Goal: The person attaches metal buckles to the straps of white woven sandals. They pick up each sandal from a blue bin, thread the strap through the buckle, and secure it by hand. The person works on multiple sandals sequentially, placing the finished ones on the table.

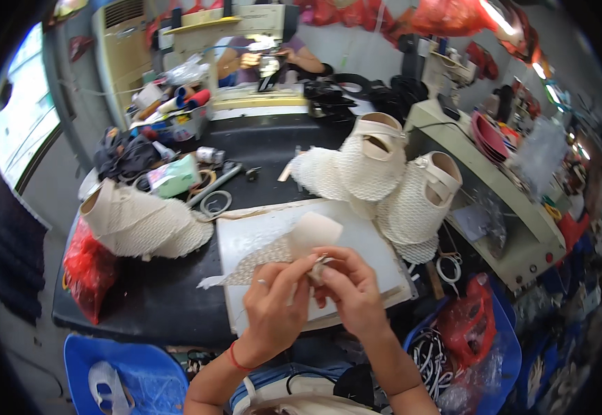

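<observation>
My left hand (277, 304) and my right hand (351, 287) meet over a white board (249, 232), fingers closed in a pinch. Between them is a small cream end with a shiny spot, too small to make out fully. Just beyond my fingers lies a cream woven shoe upper (266, 259) with a smooth pale flap (317, 232); the small end seems to belong to it, though my fingers hide the join. More woven uppers stand stacked right of the board, one stack (418, 200) behind another (356, 159). Further uppers (145, 221) lie to the left.
A black table (149, 297) carries the board, a roll of tape (216, 203) and a green-white packet (174, 174). Blue bins (124, 370) stand below on both sides. A sewing machine (488, 187) flanks the right. Across the table, a person works at another machine (266, 62).
</observation>
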Available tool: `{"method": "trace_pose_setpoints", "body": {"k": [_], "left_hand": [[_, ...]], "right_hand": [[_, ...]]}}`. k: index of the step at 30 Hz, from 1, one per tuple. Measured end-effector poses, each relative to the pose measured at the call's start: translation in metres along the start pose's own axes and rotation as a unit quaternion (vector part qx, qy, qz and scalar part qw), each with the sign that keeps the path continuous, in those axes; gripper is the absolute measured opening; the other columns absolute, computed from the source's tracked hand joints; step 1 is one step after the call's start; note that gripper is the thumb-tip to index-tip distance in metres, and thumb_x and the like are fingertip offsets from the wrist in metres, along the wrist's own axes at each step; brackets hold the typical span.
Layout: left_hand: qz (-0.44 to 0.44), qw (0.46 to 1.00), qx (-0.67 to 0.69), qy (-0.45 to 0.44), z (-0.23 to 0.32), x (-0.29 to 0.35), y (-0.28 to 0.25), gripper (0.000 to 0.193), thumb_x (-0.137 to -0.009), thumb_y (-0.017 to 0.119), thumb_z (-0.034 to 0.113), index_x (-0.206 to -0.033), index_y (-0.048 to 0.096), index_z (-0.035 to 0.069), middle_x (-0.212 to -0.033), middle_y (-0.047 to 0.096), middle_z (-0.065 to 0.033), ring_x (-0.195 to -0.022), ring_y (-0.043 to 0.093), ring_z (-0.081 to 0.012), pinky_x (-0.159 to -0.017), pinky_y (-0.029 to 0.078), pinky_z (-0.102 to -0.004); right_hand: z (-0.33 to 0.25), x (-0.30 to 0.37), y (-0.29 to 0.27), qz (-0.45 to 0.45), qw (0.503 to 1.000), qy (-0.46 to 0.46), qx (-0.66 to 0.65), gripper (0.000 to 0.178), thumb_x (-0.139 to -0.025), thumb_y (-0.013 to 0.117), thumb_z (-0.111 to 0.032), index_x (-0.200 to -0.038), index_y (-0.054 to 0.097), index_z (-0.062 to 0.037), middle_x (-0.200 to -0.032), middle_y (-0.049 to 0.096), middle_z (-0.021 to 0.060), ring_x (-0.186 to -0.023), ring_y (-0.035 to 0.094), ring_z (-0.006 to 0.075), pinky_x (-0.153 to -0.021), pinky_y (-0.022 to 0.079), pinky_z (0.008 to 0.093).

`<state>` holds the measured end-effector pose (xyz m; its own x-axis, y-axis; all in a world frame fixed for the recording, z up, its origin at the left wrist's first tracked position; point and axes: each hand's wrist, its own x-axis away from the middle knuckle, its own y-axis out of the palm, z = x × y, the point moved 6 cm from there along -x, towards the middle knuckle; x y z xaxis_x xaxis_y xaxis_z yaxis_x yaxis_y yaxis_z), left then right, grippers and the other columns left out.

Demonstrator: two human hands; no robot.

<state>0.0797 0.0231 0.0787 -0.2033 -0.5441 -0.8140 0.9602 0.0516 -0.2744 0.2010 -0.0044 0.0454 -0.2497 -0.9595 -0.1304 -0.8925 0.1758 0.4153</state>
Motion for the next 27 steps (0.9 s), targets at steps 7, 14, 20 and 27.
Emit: {"method": "trace_pose_setpoints", "body": {"k": [7, 14, 20, 27], "left_hand": [[-0.028, 0.999, 0.002, -0.032, 0.004, -0.004, 0.005, 0.038, -0.068, 0.065, -0.01, -0.101, 0.066, 0.007, -0.077, 0.06, -0.0098, -0.065, 0.059, -0.0227, -0.059, 0.047, -0.0307], [-0.035, 0.997, 0.016, -0.073, 0.003, -0.006, 0.004, 0.031, -0.068, 0.064, -0.011, -0.095, 0.065, 0.003, -0.076, 0.061, -0.0089, -0.067, 0.06, -0.0197, -0.061, 0.046, -0.0296], [-0.056, 0.997, -0.007, -0.049, 0.007, -0.005, 0.012, 0.029, -0.069, 0.064, -0.009, -0.095, 0.065, 0.003, -0.076, 0.061, -0.0096, -0.067, 0.059, -0.0204, -0.06, 0.046, -0.0301], [-0.072, 0.995, -0.01, -0.068, 0.008, 0.003, 0.011, 0.029, -0.068, 0.065, -0.008, -0.095, 0.064, 0.001, -0.073, 0.057, -0.0074, -0.065, 0.054, -0.0181, -0.061, 0.042, -0.0288]], "right_hand": [[0.003, 0.0, -0.002, 0.029, 0.991, -0.078, 0.101, 0.027, -0.092, 0.055, -0.015, -0.115, 0.052, -0.0012, -0.085, 0.059, 0.0028, -0.069, 0.054, 0.0055, -0.059, 0.045, 0.0192], [0.01, 0.002, -0.006, -0.027, 0.994, -0.019, 0.104, 0.032, -0.091, 0.057, -0.015, -0.119, 0.049, -0.0022, -0.085, 0.057, 0.0008, -0.069, 0.052, 0.0035, -0.061, 0.045, 0.0188], [-0.013, 0.011, -0.008, 0.054, 0.951, -0.147, 0.265, 0.028, -0.088, 0.06, -0.013, -0.112, 0.056, 0.001, -0.094, 0.063, 0.0099, -0.081, 0.061, 0.0105, -0.068, 0.049, 0.0244], [-0.006, 0.0, -0.014, 0.002, 0.965, -0.101, 0.243, 0.026, -0.086, 0.064, -0.02, -0.101, 0.056, -0.0007, -0.082, 0.063, 0.0045, -0.074, 0.056, 0.0076, -0.064, 0.046, 0.0232]]}}
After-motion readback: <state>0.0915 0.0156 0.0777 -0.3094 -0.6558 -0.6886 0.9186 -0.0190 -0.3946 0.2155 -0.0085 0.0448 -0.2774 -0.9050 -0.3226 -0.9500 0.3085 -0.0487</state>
